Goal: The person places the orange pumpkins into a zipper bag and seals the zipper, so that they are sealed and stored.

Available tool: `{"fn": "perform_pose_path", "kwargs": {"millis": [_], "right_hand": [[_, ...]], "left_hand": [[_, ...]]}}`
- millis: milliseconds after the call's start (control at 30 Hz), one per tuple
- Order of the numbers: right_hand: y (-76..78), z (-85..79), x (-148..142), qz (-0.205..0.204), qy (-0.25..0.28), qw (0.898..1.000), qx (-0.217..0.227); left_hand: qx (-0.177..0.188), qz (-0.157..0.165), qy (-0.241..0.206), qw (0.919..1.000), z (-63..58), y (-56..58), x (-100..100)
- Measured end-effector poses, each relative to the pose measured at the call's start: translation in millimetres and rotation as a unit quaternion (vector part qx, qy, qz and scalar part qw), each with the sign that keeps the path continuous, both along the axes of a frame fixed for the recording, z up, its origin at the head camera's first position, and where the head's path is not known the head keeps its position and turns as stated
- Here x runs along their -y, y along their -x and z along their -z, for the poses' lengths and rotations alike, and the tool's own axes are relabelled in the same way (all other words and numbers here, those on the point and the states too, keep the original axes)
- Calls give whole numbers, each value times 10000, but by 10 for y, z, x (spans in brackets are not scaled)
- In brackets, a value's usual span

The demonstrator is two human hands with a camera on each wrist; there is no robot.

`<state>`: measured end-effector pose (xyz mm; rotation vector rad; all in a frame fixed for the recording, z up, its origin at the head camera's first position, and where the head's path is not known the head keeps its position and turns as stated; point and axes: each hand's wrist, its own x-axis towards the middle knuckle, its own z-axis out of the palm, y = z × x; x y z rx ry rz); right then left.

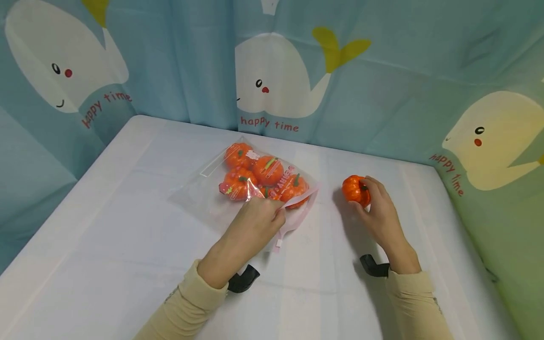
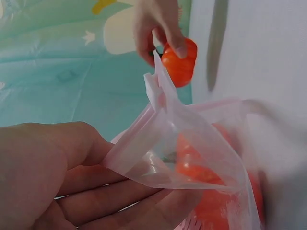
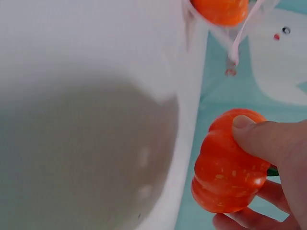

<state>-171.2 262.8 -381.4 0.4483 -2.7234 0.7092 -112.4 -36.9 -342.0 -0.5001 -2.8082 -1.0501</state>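
Observation:
A clear zip bag (image 1: 199,191) with a pink edge lies on the table, several small orange toy pumpkins (image 1: 268,170) inside it. At its mouth, my left hand (image 1: 250,229) pinches the pink rim between thumb and fingers; the left wrist view shows the opening (image 2: 158,163) spread apart there. To the right of the bag, my right hand (image 1: 384,217) holds one more toy pumpkin (image 1: 353,190) above the table, apart from the bag. In the right wrist view the thumb presses on this ribbed pumpkin (image 3: 228,167), with its green stem toward the palm.
A white slider (image 1: 278,243) sits on the bag's pink edge. The white table (image 1: 106,236) is bordered at the back and sides by a blue-green curtain (image 1: 204,61) printed with whales. Black curved pieces (image 1: 244,278) stick out at both wrists.

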Motion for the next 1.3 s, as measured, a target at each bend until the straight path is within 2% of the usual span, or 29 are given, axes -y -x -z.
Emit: {"fn": "perform_pose_path", "kwargs": {"millis": [300,600,733,1100,1300], "right_hand": [[-182,-71,235,-607,48,9980,-168],[-375,-135,421,-1062,-61,9942,184],[-423,-140,465,-1247,-107,9914,395],[-511,-116,581,-1612,-58,9846,681],[-533,-66,695,-1823,24,9802,769]], "left_hand": [[117,56,-95,9999,-18,-2,11],[449,19,-133,9989,-21,-10,17],[572,-22,-160,9982,-27,-24,15],[455,-26,-156,9988,0,-27,34],[709,-13,-187,9973,-16,-11,27]]}}
